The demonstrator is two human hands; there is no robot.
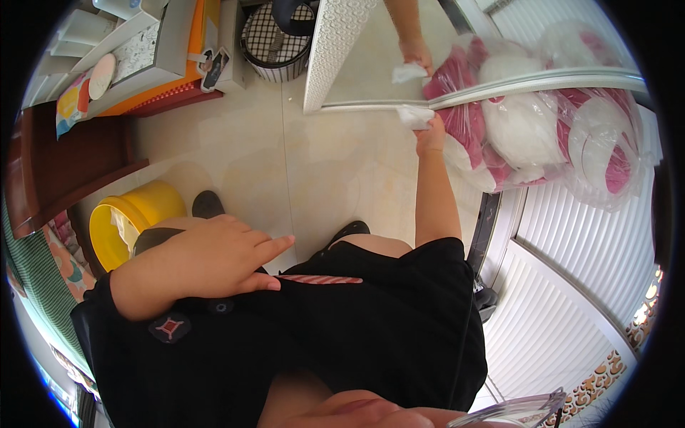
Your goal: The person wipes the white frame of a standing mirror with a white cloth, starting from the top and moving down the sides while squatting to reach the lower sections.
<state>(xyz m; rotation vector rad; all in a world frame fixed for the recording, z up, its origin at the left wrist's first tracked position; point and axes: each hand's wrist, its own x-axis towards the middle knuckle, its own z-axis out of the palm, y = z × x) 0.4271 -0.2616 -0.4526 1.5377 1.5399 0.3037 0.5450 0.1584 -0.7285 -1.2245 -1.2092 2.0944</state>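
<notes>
My right hand stretches forward and grips a crumpled white tissue or cloth. The tissue is by the lower edge of a mirror with a white embossed frame. My forearm and the tissue show again as a reflection in the glass. My left hand is held in front of my black shirt, its thumb and index finger apart, with nothing in it. Right beside my right forearm sits a pink and white plush toy wrapped in clear plastic.
A yellow bin lies tipped or leaning at my left, with a pale liner inside. Beyond it are a dark red wooden cabinet, an orange box and a checked round basket. White louvred doors stand at my right.
</notes>
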